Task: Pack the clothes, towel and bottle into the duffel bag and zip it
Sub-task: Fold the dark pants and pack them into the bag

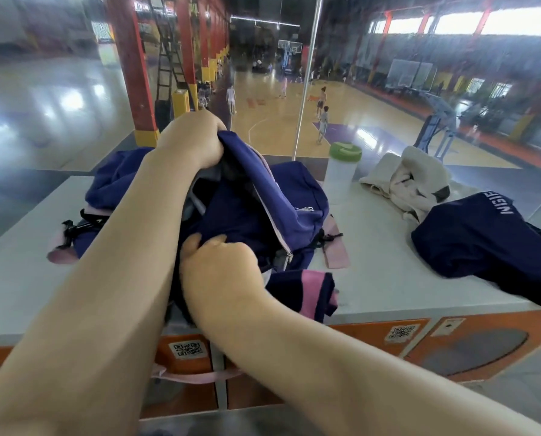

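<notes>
A navy duffel bag [297,196] with pink trim lies unzipped on the grey locker top [388,272]. My left hand [193,140] grips the far edge of its opening and lifts it. My right hand [222,265] holds a dark navy garment [231,215] at the mouth of the bag, fingers curled into the cloth. A navy-and-pink striped piece [306,291] hangs at the near edge. To the right stand a clear bottle with a green lid [341,171], a crumpled white towel [410,180] and a navy garment with white lettering [483,240].
A glass pane [74,89] rises right behind the locker top, with a basketball court and several people beyond. Orange locker doors [476,344] with QR stickers face me below. A pink strap [196,376] dangles over the front edge.
</notes>
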`<action>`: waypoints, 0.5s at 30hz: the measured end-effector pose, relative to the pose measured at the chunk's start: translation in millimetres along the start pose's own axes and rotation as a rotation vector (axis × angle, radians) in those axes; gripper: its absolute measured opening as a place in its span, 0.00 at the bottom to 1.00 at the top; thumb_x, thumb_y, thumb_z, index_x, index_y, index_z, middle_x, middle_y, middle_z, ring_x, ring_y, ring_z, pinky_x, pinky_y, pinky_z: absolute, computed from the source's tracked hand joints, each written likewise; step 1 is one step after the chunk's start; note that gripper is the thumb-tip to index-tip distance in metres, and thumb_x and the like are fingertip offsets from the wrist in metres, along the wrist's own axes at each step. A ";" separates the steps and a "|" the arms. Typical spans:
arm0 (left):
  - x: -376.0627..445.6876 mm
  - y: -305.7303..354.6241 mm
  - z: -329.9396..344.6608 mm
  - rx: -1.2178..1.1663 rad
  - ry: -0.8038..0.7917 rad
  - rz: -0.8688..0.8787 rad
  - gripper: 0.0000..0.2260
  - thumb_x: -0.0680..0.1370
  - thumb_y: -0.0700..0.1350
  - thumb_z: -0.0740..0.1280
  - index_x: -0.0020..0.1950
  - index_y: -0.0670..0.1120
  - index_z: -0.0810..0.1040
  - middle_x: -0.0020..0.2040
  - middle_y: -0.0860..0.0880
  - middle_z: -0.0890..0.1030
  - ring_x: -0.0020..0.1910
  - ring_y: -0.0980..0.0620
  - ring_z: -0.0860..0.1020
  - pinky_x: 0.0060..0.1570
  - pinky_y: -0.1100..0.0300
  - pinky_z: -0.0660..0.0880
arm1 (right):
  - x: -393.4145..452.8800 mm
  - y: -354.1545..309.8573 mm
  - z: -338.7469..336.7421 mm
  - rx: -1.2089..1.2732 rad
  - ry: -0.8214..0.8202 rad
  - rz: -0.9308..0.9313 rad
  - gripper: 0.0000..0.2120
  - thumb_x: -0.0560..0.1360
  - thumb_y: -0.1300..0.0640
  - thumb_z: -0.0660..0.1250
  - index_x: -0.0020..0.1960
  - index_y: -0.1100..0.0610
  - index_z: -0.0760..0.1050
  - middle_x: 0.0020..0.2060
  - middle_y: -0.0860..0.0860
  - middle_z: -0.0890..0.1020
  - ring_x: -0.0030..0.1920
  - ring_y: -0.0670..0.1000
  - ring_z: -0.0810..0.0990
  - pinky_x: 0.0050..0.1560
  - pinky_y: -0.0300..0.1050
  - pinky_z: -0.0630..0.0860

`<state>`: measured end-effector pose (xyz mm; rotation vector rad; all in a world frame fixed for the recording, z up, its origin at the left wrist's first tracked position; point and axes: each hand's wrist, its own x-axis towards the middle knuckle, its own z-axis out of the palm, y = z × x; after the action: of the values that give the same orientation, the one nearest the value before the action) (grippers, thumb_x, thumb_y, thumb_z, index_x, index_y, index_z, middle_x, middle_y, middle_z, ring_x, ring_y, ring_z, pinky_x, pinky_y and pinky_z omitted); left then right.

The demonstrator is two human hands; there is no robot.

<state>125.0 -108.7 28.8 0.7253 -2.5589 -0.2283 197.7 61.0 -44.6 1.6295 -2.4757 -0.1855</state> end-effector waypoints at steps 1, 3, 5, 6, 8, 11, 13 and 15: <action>-0.8 1.4 0.2 0.001 0.003 0.008 0.13 0.71 0.35 0.61 0.44 0.49 0.80 0.39 0.44 0.79 0.41 0.39 0.77 0.44 0.47 0.77 | 3.4 -5.1 4.3 -0.014 -0.011 -0.011 0.27 0.80 0.62 0.53 0.75 0.69 0.47 0.69 0.75 0.61 0.60 0.69 0.75 0.48 0.56 0.78; -4.6 3.4 0.6 0.022 0.004 0.029 0.11 0.71 0.35 0.61 0.43 0.49 0.79 0.37 0.45 0.77 0.41 0.39 0.76 0.41 0.50 0.74 | 11.0 -14.4 10.6 -0.040 -0.049 -0.004 0.27 0.80 0.61 0.53 0.75 0.69 0.47 0.68 0.74 0.63 0.59 0.68 0.75 0.47 0.53 0.79; -9.2 4.3 0.4 0.038 0.021 0.031 0.11 0.72 0.35 0.61 0.43 0.49 0.78 0.37 0.45 0.77 0.40 0.39 0.75 0.39 0.52 0.71 | 17.4 -19.3 13.6 -0.070 -0.060 0.019 0.26 0.79 0.61 0.56 0.73 0.70 0.52 0.65 0.71 0.69 0.56 0.66 0.76 0.46 0.50 0.79; -11.6 3.8 -0.3 0.040 0.038 0.031 0.11 0.72 0.35 0.61 0.43 0.50 0.77 0.37 0.45 0.76 0.40 0.39 0.75 0.38 0.52 0.69 | 18.8 -19.3 12.5 -0.077 -0.068 0.016 0.25 0.79 0.61 0.57 0.71 0.70 0.55 0.63 0.68 0.72 0.55 0.64 0.76 0.46 0.49 0.79; -15.3 1.6 -2.0 0.031 0.071 0.040 0.11 0.72 0.34 0.60 0.43 0.50 0.76 0.38 0.45 0.76 0.40 0.40 0.75 0.38 0.52 0.68 | 19.6 -12.8 8.4 -0.048 -0.089 -0.001 0.25 0.78 0.59 0.61 0.70 0.68 0.59 0.60 0.62 0.75 0.55 0.61 0.77 0.46 0.46 0.77; -19.1 -2.7 -5.4 0.020 0.112 0.033 0.13 0.72 0.34 0.60 0.45 0.50 0.78 0.39 0.45 0.77 0.40 0.40 0.75 0.38 0.52 0.68 | 14.9 6.8 -0.6 0.155 -0.056 0.037 0.21 0.75 0.55 0.64 0.65 0.61 0.66 0.56 0.57 0.78 0.54 0.59 0.78 0.40 0.45 0.67; -20.4 -5.1 -6.4 0.013 0.125 0.023 0.14 0.73 0.34 0.60 0.45 0.51 0.78 0.40 0.45 0.77 0.40 0.40 0.75 0.38 0.52 0.68 | 13.5 15.6 -2.6 0.177 -0.029 0.085 0.20 0.74 0.56 0.65 0.64 0.61 0.67 0.56 0.57 0.78 0.54 0.59 0.78 0.39 0.45 0.65; -19.9 -2.8 -6.8 -0.003 0.115 0.049 0.13 0.72 0.34 0.60 0.44 0.52 0.77 0.40 0.45 0.78 0.40 0.40 0.75 0.39 0.51 0.70 | 22.4 17.8 0.1 0.012 -0.050 0.072 0.19 0.74 0.59 0.66 0.64 0.61 0.69 0.56 0.55 0.79 0.53 0.57 0.79 0.40 0.44 0.67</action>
<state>144.5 -100.7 26.3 0.6552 -2.4633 -0.1691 173.0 47.5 -39.5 1.5562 -2.5726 -0.2041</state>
